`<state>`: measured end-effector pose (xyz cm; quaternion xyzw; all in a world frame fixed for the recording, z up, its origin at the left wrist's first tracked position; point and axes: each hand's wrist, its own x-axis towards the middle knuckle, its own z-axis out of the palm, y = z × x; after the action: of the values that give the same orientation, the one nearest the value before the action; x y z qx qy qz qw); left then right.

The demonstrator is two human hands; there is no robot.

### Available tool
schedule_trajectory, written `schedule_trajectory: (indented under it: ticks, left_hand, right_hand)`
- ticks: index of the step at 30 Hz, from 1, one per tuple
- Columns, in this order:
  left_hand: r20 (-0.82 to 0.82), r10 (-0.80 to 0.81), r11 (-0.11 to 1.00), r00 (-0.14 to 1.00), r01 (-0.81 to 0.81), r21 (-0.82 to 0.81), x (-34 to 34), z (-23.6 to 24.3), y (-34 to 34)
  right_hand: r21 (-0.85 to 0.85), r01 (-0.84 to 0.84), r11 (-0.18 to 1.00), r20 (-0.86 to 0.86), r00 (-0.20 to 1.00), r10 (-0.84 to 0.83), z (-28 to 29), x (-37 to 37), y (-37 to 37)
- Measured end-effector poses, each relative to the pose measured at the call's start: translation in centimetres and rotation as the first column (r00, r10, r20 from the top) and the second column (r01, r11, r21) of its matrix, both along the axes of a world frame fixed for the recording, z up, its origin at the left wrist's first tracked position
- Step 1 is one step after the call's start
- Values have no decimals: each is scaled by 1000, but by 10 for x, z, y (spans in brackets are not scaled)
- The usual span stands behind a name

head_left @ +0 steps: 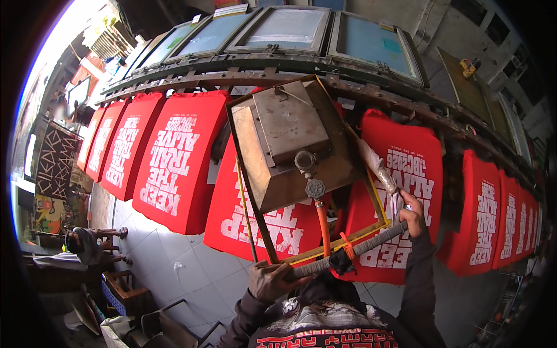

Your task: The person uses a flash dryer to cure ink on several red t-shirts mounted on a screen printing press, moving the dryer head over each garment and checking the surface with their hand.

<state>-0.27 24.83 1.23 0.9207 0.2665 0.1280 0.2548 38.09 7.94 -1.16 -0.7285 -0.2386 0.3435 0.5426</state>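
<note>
A metal gas heater [290, 122] in a yellow-edged frame hangs over the red shirts in front of me. My left hand [271, 281] is closed around the left end of its grey-wrapped handlebar [371, 243]. Near the other end, my right hand [413, 214] grips the same bar, close to a cloth-wrapped, taped rod [380, 171]. From a round valve [315, 188] on the heater, an orange hose [322, 226] runs down to the bar. Beneath the heater lies a red shirt [223, 203] with white print, partly hidden. Another red shirt [420, 145] shows just right of the frame.
More printed red shirts [180, 156] extend in a row to both sides along a metal rail [232, 78]. Framed screens [281, 29] lean behind it. At lower left are a person [84, 246], a blue crate [113, 298] and a chair [162, 330]. A yellow tool [470, 68] rests at far right.
</note>
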Motion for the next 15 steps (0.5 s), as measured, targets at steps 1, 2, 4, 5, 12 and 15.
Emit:
schedule_trajectory:
  ticks: [1,2,4,5,12,15]
  left_hand:
    - [7,-2,1000,1000,2,18,1,1,0]
    - [17,-7,999,1000,6,36,2,2,0]
    - [19,-9,999,1000,8,44,2,1,-1]
    - [13,-7,999,1000,6,37,2,2,0]
    - [70,-29,998,997,25,64,2,-2,3]
    - [76,-4,996,997,-2,84,8,3,0]
  right_hand:
    - [-15,-2,1000,-5,1000,2,2,0,0]
    - [-31,-1,1000,-7,1000,1,2,1,-1]
    - [-3,-1,1000,-25,1000,1,-3,2,-2]
    - [3,-8,1000,-42,999,8,-1,2,0]
    - [21,34,999,-40,999,-33,-1,0,1]
    - [21,36,999,-24,999,-35,-12,6,-5]
